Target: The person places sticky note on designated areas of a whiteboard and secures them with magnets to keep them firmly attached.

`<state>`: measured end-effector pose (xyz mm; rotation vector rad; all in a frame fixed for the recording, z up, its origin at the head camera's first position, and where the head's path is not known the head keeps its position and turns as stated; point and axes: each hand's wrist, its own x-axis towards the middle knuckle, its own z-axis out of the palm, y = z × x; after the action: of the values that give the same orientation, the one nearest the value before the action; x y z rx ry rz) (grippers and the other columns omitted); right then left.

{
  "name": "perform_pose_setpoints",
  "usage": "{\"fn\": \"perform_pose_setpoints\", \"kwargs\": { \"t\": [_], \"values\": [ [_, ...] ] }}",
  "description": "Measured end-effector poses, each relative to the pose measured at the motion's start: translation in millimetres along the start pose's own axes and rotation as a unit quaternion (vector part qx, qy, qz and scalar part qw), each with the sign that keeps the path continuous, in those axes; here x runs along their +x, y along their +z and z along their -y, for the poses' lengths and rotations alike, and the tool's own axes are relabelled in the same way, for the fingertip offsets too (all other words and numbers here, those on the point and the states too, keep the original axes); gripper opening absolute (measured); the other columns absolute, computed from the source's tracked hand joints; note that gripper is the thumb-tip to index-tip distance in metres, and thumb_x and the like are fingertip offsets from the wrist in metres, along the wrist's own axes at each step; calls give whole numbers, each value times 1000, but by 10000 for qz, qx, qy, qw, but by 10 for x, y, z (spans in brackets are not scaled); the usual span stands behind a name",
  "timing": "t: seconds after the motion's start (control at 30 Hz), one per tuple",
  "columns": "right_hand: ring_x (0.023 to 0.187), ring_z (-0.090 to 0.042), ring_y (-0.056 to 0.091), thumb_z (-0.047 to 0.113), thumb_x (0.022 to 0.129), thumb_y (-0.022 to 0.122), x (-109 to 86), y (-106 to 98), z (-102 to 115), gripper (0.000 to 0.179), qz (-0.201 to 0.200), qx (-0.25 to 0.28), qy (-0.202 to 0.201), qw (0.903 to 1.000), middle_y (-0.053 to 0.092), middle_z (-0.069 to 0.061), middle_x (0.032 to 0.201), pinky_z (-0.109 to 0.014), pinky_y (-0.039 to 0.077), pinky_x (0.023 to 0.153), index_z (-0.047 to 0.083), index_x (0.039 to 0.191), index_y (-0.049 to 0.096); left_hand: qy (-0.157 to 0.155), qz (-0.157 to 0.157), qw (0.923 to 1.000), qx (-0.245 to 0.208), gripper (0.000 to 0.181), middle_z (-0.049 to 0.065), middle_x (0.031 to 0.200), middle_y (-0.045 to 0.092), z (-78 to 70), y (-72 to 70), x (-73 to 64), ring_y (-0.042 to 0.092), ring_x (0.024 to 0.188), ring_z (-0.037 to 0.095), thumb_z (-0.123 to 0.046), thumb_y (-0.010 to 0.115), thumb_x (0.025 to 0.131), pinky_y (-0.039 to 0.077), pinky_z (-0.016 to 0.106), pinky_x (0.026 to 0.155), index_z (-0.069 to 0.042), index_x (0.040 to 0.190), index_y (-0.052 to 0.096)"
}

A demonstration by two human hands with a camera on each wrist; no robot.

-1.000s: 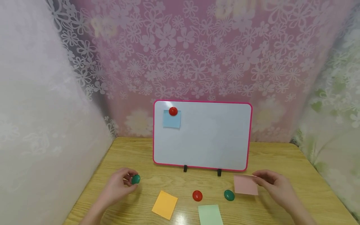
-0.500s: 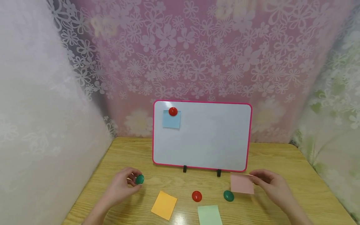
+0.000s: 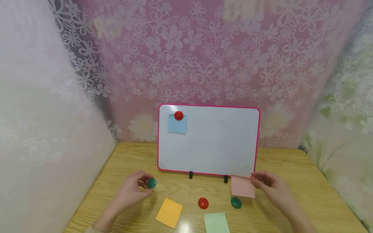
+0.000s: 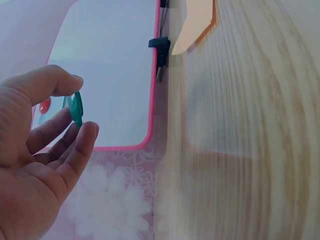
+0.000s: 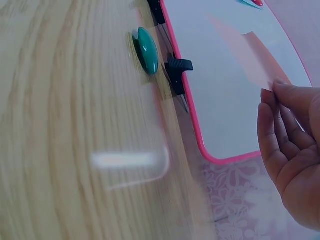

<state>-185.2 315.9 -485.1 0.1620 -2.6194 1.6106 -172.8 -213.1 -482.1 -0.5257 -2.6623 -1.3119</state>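
A pink paper note [image 3: 243, 186] hangs above the table [image 3: 137, 155], its upper right corner pinched between thumb and fingers of the right hand [image 3: 269, 187] at its three o'clock. The right wrist view shows the sheet curving, so a light pinch at the edge should crease it least, and turning the wrist slowly should keep it from flapping.

Just beyond its lower edge, at seven o'clock, lies a green magnet [image 3: 236, 203]; lifting the sheet a little would likely avoid brushing it. Farther out, past eight o'clock, lie a red magnet [image 3: 203, 203] and an orange note [image 3: 169, 213]; a pale green note [image 3: 217, 222] is at seven.

At nine o'clock the left hand [image 3: 132, 189] grips a round green magnet [image 3: 152, 183] by its rim, a hold that seems to leave its faces free.

The whiteboard [image 3: 215, 145] stands at eleven o'clock; whether the pink sheet touches it, I cannot tell.
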Motion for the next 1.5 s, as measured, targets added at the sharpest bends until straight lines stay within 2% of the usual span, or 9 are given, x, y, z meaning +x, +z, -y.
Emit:
{"fn": "perform_pose_setpoints", "kwargs": {
  "t": [0.2,0.33,0.57,0.8,1.07,1.3,1.5],
  "values": [
    [93,-11,76,19,102,76,56,100,-15,31,64,82,-58,9999,78,-10,111,-37,64,83,-1,125,73,173,128,9993,-301,34,-4,103,67,-76,102,86,66,88,14,1,88,85,62,30,79,-14,112,74],
    [93,-11,75,19,101,77,73,142,-14,27,112,119,-34,9999,78,-9,111,-36,64,83,3,122,75,359,176,9986,-337,36,-4,104,66,-101,179,147,66,89,14,3,87,85,62,30,79,-12,115,75],
    [94,-10,74,18,102,76,90,175,16,23,70,109,-135,9998,78,-9,110,-36,63,83,3,120,75,472,185,9985,-199,38,-5,102,64,-162,255,234,65,88,12,4,88,83,62,29,79,-15,113,75],
    [95,-10,73,21,102,76,133,192,57,25,64,15,-116,9999,77,-8,110,-34,63,83,4,120,75,694,164,9975,12,38,-7,104,65,-253,286,323,65,87,11,3,90,81,64,35,77,-15,111,75],
    [98,-9,72,26,101,77,213,236,127,29,89,13,10,10000,76,-7,114,-33,62,85,6,123,75,926,156,9952,283,38,-7,106,65,-411,323,438,65,86,13,1,91,81,61,27,77,-11,113,76],
    [95,-11,74,19,102,76,268,296,190,23,60,259,-281,9993,77,-11,109,-40,64,85,2,118,75,1079,214,9937,234,36,-5,109,64,-558,363,562,66,86,11,0,89,83,62,31,79,-8,115,75],
    [95,-14,74,17,103,75,311,323,250,25,116,578,-288,9978,76,-15,110,-44,64,85,-2,119,73,1041,159,9943,144,36,-7,109,64,-651,400,671,67,90,9,-2,90,83,61,27,82,-9,116,76]
  ]
}}
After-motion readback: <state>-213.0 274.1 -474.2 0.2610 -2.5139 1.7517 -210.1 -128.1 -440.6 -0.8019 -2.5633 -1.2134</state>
